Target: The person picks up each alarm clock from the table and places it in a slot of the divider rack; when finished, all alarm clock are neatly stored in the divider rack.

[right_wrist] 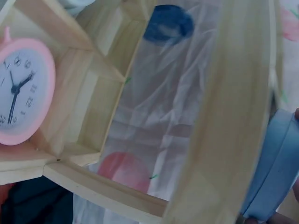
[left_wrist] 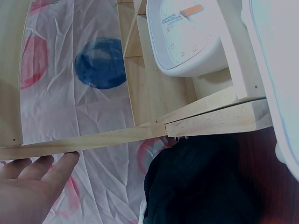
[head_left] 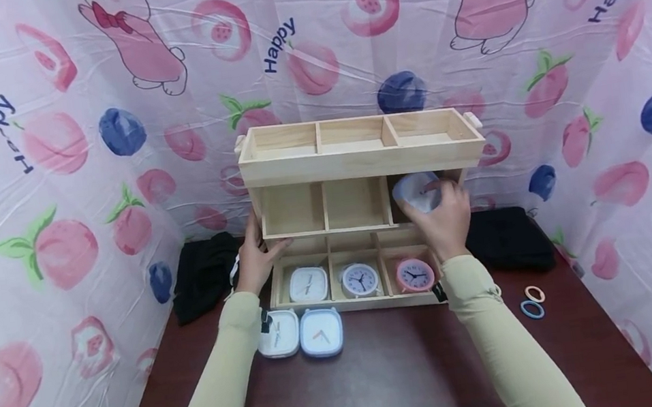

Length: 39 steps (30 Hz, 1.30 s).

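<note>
A wooden tiered organizer box (head_left: 360,163) stands with its tiers spread, each split into three compartments. My right hand (head_left: 444,219) grips a light blue square clock (head_left: 418,191), tilted at the right compartment of the middle tier; its blue side (right_wrist: 271,163) shows in the right wrist view. My left hand (head_left: 254,257) touches the box's left side, its fingers (left_wrist: 63,170) against a wooden bar in the left wrist view. In the bottom tier sit a white square clock (head_left: 308,283), a white round clock (head_left: 359,281) and a pink round clock (head_left: 415,275).
In front of the box on the dark table (head_left: 379,375) lie a white clock (head_left: 278,333) and a blue-rimmed clock (head_left: 321,333). Black cloth (head_left: 196,275) lies at left, a black folded item (head_left: 510,240) at right. Two rings, orange (head_left: 534,293) and blue (head_left: 532,310), lie near the right edge.
</note>
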Motion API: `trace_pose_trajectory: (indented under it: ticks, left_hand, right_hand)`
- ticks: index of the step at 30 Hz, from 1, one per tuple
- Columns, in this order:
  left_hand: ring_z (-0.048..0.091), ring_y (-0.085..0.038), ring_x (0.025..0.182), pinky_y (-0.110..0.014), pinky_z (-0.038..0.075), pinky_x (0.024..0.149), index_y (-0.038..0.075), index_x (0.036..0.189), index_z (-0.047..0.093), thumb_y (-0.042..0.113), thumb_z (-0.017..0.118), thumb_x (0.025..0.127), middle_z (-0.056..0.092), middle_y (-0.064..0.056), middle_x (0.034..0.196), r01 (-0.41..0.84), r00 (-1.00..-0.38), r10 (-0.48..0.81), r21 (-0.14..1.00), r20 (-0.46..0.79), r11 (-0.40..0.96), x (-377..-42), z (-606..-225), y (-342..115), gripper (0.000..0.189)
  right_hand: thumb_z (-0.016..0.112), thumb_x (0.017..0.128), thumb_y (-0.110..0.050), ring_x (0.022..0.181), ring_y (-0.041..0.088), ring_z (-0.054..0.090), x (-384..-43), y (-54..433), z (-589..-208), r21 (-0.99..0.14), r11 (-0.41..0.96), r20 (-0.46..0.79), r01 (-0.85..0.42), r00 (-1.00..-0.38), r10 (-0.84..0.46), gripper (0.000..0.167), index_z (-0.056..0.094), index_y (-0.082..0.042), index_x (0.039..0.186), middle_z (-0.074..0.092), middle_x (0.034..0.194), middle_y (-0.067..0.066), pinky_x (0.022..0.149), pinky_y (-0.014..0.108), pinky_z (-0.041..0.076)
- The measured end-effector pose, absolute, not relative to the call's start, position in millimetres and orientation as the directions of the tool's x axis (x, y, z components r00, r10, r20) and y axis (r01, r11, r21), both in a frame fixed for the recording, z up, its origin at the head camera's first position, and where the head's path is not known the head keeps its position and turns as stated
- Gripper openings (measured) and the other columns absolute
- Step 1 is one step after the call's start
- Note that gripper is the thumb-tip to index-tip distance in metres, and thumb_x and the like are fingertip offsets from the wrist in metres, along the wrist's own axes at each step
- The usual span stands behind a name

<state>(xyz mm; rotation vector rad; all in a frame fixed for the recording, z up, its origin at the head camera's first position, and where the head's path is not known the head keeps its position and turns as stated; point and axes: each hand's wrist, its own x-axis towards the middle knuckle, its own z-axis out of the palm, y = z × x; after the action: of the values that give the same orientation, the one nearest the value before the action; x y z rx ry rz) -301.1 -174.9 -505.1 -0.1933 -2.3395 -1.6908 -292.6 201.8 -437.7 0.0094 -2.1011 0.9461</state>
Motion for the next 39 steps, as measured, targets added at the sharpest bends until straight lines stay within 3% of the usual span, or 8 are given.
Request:
trace_pose_trajectory:
  ticks: [8,19,24,31,35,39]
  left_hand:
    - [0.03,-0.03,0.163,-0.053,0.036,0.13,0.045,0.171,0.007,0.026,0.084,0.094,0.023,-0.008,0.178,0.245,-0.962,-0.034,0.916,0.269,0.318,-302,-505,-176,0.11]
    - [0.03,-0.032,0.163,-0.052,0.034,0.131,0.041,0.172,0.007,0.025,0.084,0.095,0.022,-0.01,0.179,0.236,-0.965,-0.041,0.924,0.26,0.3,-302,-501,-176,0.11]
    - [0.03,-0.03,0.163,-0.052,0.033,0.131,0.042,0.172,0.006,0.025,0.084,0.095,0.022,-0.008,0.178,0.242,-0.964,-0.034,0.923,0.264,0.298,-301,-504,-176,0.111]
    - [0.03,-0.03,0.163,-0.051,0.033,0.132,0.043,0.171,0.007,0.026,0.085,0.094,0.023,-0.008,0.179,0.242,-0.963,-0.041,0.922,0.266,0.303,-302,-505,-176,0.111]
    - [0.032,-0.031,0.162,-0.052,0.034,0.131,0.042,0.172,0.008,0.024,0.085,0.094,0.025,-0.009,0.178,0.245,-0.961,-0.049,0.918,0.273,0.313,-303,-504,-175,0.111]
    - [0.034,-0.031,0.162,-0.053,0.035,0.13,0.043,0.172,0.009,0.023,0.085,0.094,0.027,-0.01,0.177,0.241,-0.961,-0.054,0.917,0.271,0.317,-303,-505,-175,0.111]
  right_hand:
    - [0.095,0.07,-0.037,0.109,0.055,0.059,-309,198,-457,-0.515,0.81,0.718,-0.28,-0.658,0.229,0.053,0.07,-0.001,0.099,0.069,0.114,0.028,0.101,0.065,0.045]
    - [0.09,0.081,-0.036,0.131,0.053,0.057,-303,194,-463,-0.474,0.832,0.736,-0.29,-0.648,0.194,0.047,0.07,-0.003,0.108,0.062,0.141,0.03,0.109,0.07,0.045]
    - [0.086,0.086,-0.035,0.138,0.054,0.05,-286,187,-469,-0.478,0.817,0.764,-0.323,-0.611,0.206,0.042,0.073,-0.002,0.108,0.059,0.146,0.03,0.109,0.074,0.041]
    - [0.081,0.09,-0.022,0.12,0.049,0.056,-252,144,-485,-0.416,0.76,0.836,-0.499,-0.54,0.104,0.029,0.075,0.001,0.107,0.066,0.127,0.028,0.105,0.064,0.043]
    - [0.083,0.087,-0.019,0.103,0.039,0.058,-229,114,-507,-0.402,0.728,0.808,-0.556,-0.589,-0.004,0.028,0.076,-0.001,0.107,0.068,0.11,0.022,0.09,0.054,0.048]
    - [0.087,0.086,-0.026,0.097,0.03,0.058,-206,89,-537,-0.4,0.711,0.715,-0.579,-0.682,-0.153,0.035,0.076,-0.005,0.111,0.064,0.102,0.012,0.084,0.047,0.051]
